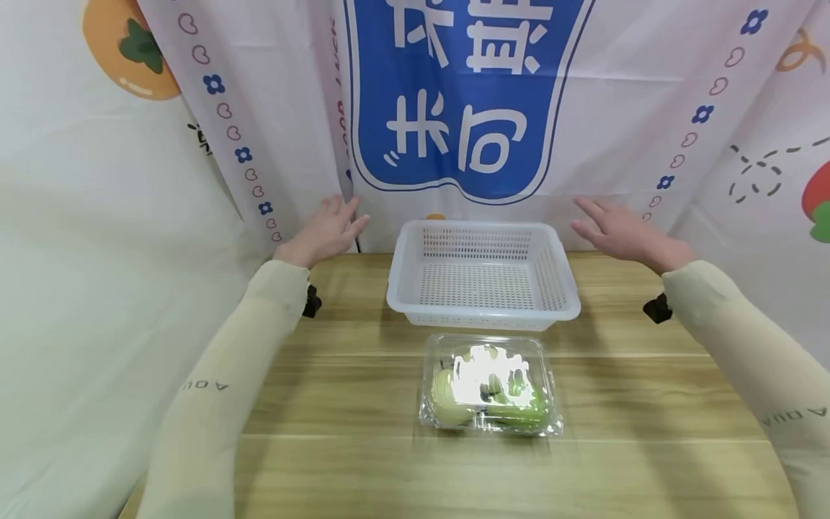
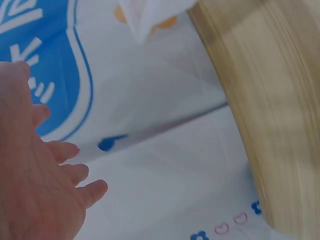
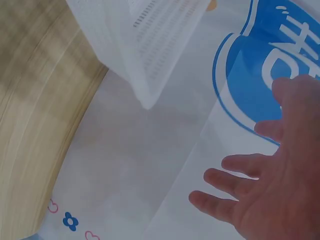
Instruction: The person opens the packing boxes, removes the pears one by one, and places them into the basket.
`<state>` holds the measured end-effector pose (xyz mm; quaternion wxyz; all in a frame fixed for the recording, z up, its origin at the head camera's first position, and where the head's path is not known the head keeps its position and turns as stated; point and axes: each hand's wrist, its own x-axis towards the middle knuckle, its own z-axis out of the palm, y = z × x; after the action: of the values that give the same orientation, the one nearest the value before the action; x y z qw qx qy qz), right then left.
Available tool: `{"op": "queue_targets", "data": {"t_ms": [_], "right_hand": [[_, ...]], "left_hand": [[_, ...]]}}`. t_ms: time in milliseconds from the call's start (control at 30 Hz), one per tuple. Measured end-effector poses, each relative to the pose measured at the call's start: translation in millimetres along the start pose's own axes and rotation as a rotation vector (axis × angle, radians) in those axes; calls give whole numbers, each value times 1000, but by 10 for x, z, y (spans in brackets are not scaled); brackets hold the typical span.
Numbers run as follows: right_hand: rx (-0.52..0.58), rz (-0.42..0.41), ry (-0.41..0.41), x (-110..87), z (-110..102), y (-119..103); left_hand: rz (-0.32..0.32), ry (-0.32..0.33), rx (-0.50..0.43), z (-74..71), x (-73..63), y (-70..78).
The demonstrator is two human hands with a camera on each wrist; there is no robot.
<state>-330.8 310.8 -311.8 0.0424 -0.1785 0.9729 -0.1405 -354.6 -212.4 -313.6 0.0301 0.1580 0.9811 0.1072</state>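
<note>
My left hand (image 1: 326,232) is held out in the air to the left of a white perforated plastic basket (image 1: 480,312), fingers spread and holding nothing. On the basket's other side my right hand (image 1: 616,232) reaches forward the same way, also with nothing in it. Inside the basket only its slotted floor and walls show. In front of it, on the wooden table, lies a closed clear plastic box (image 1: 491,422) with pale green and yellow fruit under its shiny lid. Both wrist views show the fingers (image 2: 92,192) and fingers (image 3: 215,205) apart, near the printed cloth.
The wooden table (image 1: 337,461) ends just behind the basket. A white printed cloth (image 1: 292,144) with a blue sign pattern hangs there and along both sides. Glare covers part of the box lid.
</note>
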Motion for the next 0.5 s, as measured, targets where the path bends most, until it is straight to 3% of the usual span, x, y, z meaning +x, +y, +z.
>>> {"op": "queue_targets", "data": {"t_ms": [500], "right_hand": [[12, -213, 157, -207, 265, -423]], "left_hand": [[125, 116, -65, 219, -221, 294]]}}
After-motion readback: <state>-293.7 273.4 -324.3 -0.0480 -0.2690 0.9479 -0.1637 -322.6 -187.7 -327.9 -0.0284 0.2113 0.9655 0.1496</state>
